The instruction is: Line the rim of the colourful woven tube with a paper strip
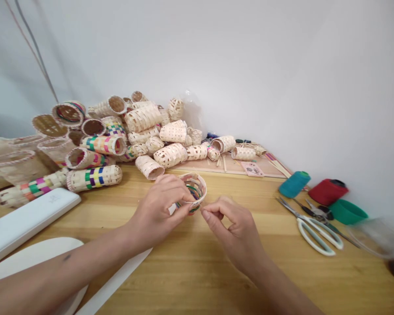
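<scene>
A small woven basket (197,186) with coloured bands inside lies tilted over the wooden table, its round mouth towards me. My left hand (166,201) is closed on the near left part of its rim, thumb and fingers pinching the edge. Just right of the rim, my right hand (231,225) is closed in a pinch of thumb and forefinger. Whatever those fingertips hold is too fine to make out. The left fingers hide part of the basket's side.
Many woven baskets (142,118) are heaped at the back left. White-handled scissors (315,232), a blue thread spool (294,183), a red spool (328,191) and a green ring-shaped piece (348,212) lie right. A white oblong device (36,223) sits left on the table (190,275).
</scene>
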Demonstrator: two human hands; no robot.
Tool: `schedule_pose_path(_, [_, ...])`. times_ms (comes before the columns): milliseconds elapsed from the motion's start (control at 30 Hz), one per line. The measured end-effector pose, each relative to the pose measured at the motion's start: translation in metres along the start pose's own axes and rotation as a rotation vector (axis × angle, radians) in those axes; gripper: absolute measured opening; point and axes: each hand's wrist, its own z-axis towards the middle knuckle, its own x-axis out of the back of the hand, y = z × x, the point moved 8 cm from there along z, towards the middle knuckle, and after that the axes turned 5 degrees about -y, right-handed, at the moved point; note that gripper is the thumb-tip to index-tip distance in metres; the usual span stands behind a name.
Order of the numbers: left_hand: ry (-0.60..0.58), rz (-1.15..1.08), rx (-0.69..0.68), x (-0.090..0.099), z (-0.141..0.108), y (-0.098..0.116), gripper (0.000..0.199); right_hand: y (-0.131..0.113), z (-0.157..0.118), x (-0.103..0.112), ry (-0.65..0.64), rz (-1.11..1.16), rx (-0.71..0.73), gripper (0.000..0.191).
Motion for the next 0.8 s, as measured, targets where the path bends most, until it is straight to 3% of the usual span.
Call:
schedule_pose_path(200, [0.013, 0.149, -0.081, 0.001, -0.001, 0.009, 0.012, 0.006, 0.0, -0.004, -0.018, 0.02, -0.081, 0.015])
schedule_pose_path(367, [0.044, 0.279, -0.177, 0.001, -0.003, 0.021, 0.014, 0.018, -0.003, -0.015, -0.063, 0.187, -0.233, 0.013])
schedule_pose_path(800, [0.044, 0.347, -0.248, -0.013, -0.009, 0.026, 0.016, 0.038, -0.009, -0.031, -0.075, 0.533, -0.425, 0.02])
